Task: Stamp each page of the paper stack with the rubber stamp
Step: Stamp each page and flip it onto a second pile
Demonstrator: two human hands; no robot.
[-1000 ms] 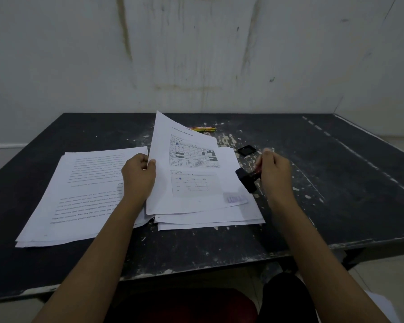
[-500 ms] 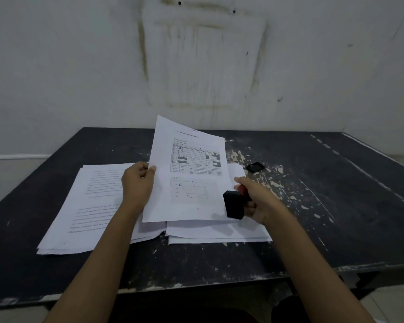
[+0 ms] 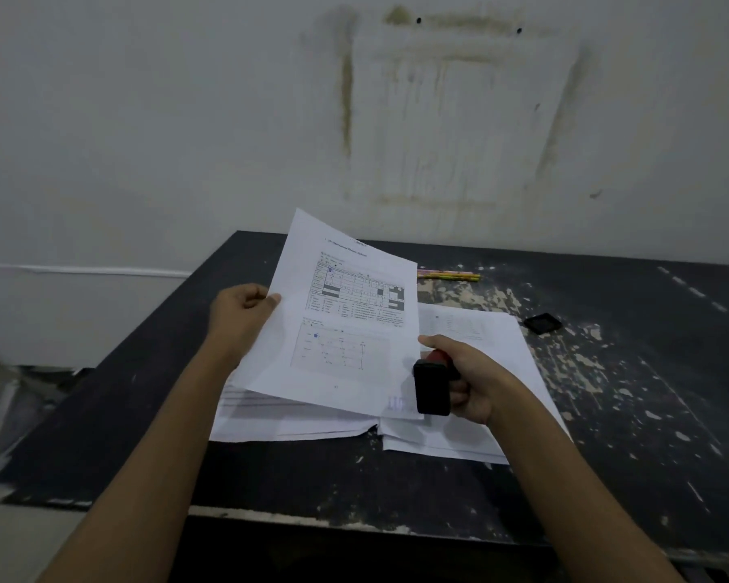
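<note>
Only one view here: a wide-angle cam on the person's head, facing forward and tilted down across the table toward the wall behind it. It's close in, both forearms run in from the bottom edge, with the left hand and right hand around mid-frame. Wall fills the top half, table the lower half, its near edge close to the bottom.

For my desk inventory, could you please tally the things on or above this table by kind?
2 paper piles: left pile and right pile
1 lifted sheet, held by the left hand
1 rubber stamp, gripped by the right hand
1 small black square piece
1 pencil cluster, pencils too small to count
Total: 6
</note>
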